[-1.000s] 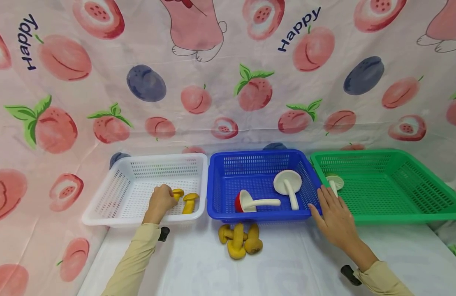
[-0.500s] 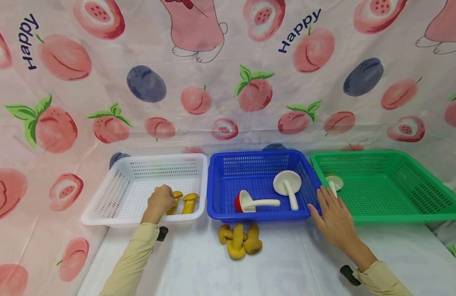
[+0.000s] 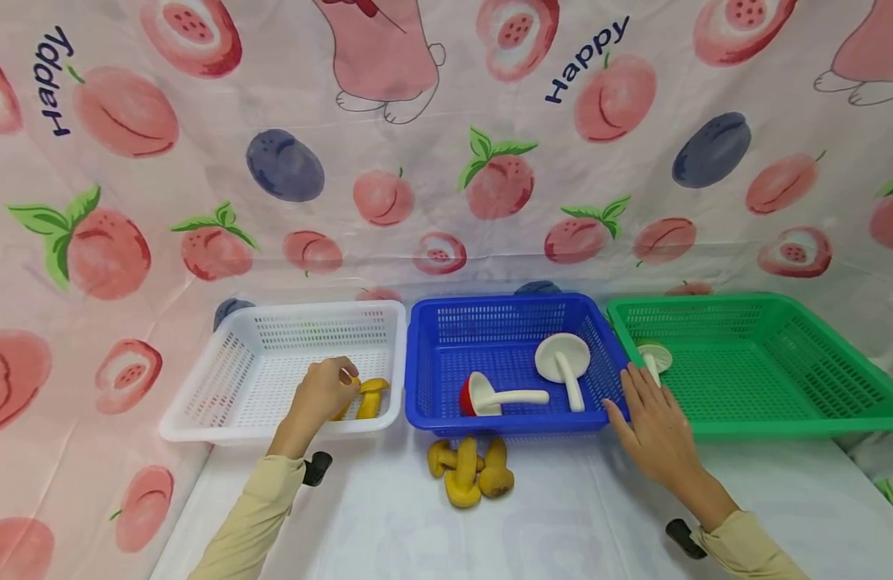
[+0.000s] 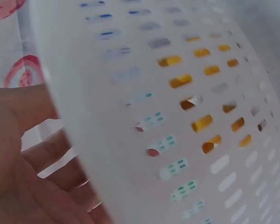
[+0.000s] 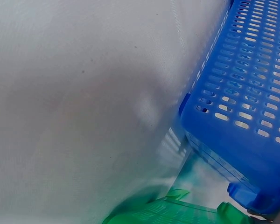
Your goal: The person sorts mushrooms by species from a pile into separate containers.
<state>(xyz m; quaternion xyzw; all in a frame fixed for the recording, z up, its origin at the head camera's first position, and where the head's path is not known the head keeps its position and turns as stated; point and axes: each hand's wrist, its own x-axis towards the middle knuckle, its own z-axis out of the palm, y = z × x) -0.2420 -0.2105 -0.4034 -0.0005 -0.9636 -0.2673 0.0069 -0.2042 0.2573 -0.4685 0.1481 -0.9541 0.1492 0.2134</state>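
Observation:
In the head view, my left hand (image 3: 324,392) is over the front right of the white basket (image 3: 188,411), fingers bent loosely. A yellow mushroom (image 3: 371,400) lies at the basket's right side, and a second is mostly hidden behind the hand. The left wrist view shows the left hand's fingers (image 4: 46,151) apart, with nothing seen between them, beyond the basket wall; yellow shows through the holes. My right hand (image 3: 656,427) rests flat, fingers straight, at the adjoining front corners of the blue basket (image 3: 514,425) and the green basket (image 3: 779,425). The right wrist view does not show it.
A red-backed ladle (image 3: 482,396) and a white ladle (image 3: 564,362) lie in the blue basket. Another ladle (image 3: 656,357) is in the green basket, partly hidden by the right hand. Three yellow mushrooms (image 3: 463,475) lie on the white cloth before the blue basket.
My left hand, earlier at the left mushroom, has loosened its fingers and moved slightly up and right. That mushroom stays low in the white basket. The right hand has not moved.

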